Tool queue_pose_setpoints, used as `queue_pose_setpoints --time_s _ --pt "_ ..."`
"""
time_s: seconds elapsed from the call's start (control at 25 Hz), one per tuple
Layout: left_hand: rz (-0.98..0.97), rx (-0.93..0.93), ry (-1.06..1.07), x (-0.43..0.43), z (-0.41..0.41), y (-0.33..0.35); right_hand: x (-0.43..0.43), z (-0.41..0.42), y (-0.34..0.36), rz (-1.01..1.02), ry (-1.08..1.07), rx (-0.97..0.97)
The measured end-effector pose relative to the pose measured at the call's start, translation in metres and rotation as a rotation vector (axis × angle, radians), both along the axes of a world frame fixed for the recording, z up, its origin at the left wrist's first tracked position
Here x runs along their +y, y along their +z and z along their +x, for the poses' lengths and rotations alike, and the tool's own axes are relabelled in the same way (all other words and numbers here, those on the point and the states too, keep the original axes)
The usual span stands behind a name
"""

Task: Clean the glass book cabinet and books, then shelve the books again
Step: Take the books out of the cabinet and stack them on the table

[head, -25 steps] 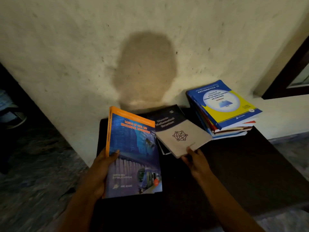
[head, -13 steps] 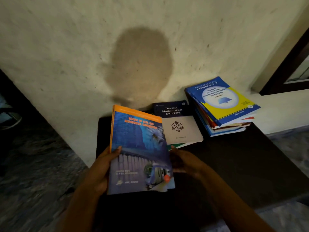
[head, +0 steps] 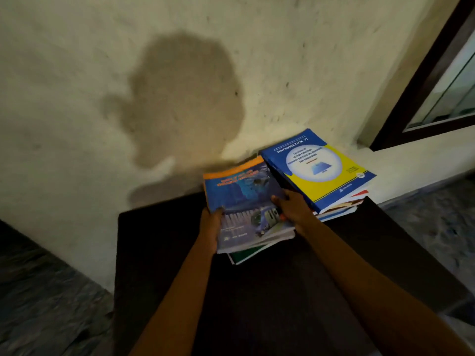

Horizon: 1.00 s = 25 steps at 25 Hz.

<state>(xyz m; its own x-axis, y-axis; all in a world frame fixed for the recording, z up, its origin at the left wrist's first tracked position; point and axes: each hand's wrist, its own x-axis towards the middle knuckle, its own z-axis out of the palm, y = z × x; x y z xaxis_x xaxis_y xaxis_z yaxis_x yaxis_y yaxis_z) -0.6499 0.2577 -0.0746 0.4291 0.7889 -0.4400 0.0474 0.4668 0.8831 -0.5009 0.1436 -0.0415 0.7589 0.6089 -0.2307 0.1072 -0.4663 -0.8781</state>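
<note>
A blue book with an orange top band point(head: 241, 196) lies on top of a small pile of books at the back of a dark table point(head: 159, 253). My left hand point(head: 212, 229) grips its left edge, thumb on the cover. My right hand point(head: 293, 206) holds its right edge, thumb on the cover too. The books under it are mostly hidden; only white and green edges point(head: 246, 255) show. Right beside them a second stack is topped by a blue and yellow Mathematics II book point(head: 318, 168).
A rough cream wall point(head: 128, 73) rises straight behind the table, with my shadow on it. At the upper right is a dark-framed glass panel point(head: 442, 93) above a pale ledge. Grey stone floor point(head: 46, 304) lies on both sides of the table.
Both hands have carried the blue and orange book right and back, onto the Discrete Mathematical Structure book, which is now covered. My right hand left that grey book and took the blue one's right edge.
</note>
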Motion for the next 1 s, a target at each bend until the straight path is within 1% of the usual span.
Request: queue_pose_setpoints --time_s 0.04,0.08,0.12,0.16,0.2,0.28,0.36,0.44,0.52,0.6,0.68,0.72,0.76,0.84,0.88,1.0 --pt "0.086 0.045 -0.007 0.003 0.011 -0.010 0.009 0.010 -0.009 -0.062 0.026 -0.077" --pt "0.157 0.089 -0.025 0.007 0.021 -0.026 0.015 0.020 -0.026 -0.081 0.021 -0.116" --pt "0.203 0.124 -0.039 0.009 0.026 -0.037 0.019 0.027 -0.048 -0.132 0.054 -0.209" --pt "0.211 0.145 -0.055 0.009 0.027 -0.049 0.017 0.027 -0.061 -0.157 0.063 -0.276" --pt "0.193 0.134 -0.064 0.007 0.024 -0.051 0.013 0.025 -0.066 -0.211 0.047 -0.283" --pt "0.142 0.104 -0.049 -0.003 0.015 -0.040 0.005 0.019 -0.075 -0.346 0.050 -0.270" --pt "0.080 0.078 -0.043 -0.013 0.004 -0.036 -0.002 0.013 -0.080 -0.318 0.063 -0.280" --pt "0.115 0.070 -0.083 -0.023 -0.008 -0.028 -0.015 0.003 -0.074 -0.223 0.054 -0.234" --pt "0.226 0.115 -0.100 -0.039 -0.021 -0.021 -0.039 -0.010 -0.065 -0.158 0.014 -0.163" --pt "0.393 0.154 -0.097 -0.069 -0.030 -0.013 -0.077 -0.028 -0.057 -0.132 0.007 -0.106" --pt "0.478 0.124 -0.106 -0.105 -0.027 -0.006 -0.121 -0.040 -0.048 -0.140 -0.022 -0.026" --pt "0.480 0.100 -0.173 -0.126 -0.018 -0.007 -0.148 -0.043 -0.046 -0.150 -0.052 0.023" --pt "0.467 0.068 -0.284 -0.149 -0.006 -0.007 -0.179 -0.044 -0.044 -0.178 -0.071 0.049" --pt "0.441 -0.013 -0.569 -0.194 0.023 -0.013 -0.244 -0.041 -0.049 -0.249 -0.128 0.105" --pt "0.421 -0.041 -0.718 -0.217 0.040 -0.014 -0.278 -0.038 -0.053 -0.268 -0.190 0.130" --pt "0.390 -0.028 -1.103 -0.281 0.082 -0.025 -0.370 -0.029 -0.069 -0.344 -0.373 0.192"
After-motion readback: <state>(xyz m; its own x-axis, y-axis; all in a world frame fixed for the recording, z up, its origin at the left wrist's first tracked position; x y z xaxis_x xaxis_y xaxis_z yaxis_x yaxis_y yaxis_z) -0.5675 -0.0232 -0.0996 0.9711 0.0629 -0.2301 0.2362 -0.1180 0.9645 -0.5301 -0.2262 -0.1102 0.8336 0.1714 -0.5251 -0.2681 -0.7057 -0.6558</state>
